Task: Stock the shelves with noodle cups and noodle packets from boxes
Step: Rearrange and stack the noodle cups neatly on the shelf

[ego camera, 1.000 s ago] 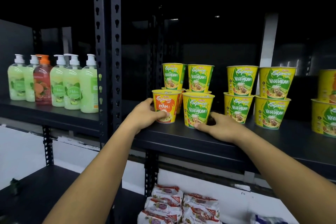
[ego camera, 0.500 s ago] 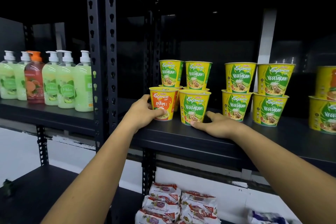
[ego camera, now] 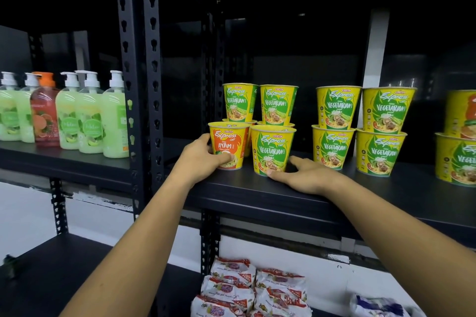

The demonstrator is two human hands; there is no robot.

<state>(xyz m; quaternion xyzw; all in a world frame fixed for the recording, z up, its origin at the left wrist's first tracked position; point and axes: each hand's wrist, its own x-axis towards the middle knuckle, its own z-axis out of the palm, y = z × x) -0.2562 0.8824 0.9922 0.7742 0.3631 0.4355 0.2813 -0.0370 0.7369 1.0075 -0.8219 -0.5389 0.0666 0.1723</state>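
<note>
Two hands were at the front of the black shelf (ego camera: 283, 197).

Left hand (ego camera: 199, 159): fingers curled round the left side of the orange cup (ego camera: 229, 141), thumb pressed on the lower front of it. The cup stood upright on the shelf, at the left end of the row and near the slotted post (ego camera: 140, 90).

Right hand (ego camera: 307, 175): lay low on the shelf with fingers spread and mostly straight. The thumb tip touched the front of the base of the green cup (ego camera: 273, 149), and the forefinger reached along the cup's right side. The green cup stood upright just beside the orange cup; whether the two touched could not be told.

Behind this pair stood a back row of cups (ego camera: 260, 103), stacked, with green-labelled ones on top. To the right, apart from the right hand, stood two stacks of two green-labelled cups (ego camera: 358, 126). Another stack (ego camera: 461, 147) was cut off by the right edge of the view.

Noodle packets (ego camera: 255, 288) lay piled on the lower shelf, below the hands. Soap bottles (ego camera: 64, 110) stood in a row in the bay to the left of the post: green ones and one red.
</note>
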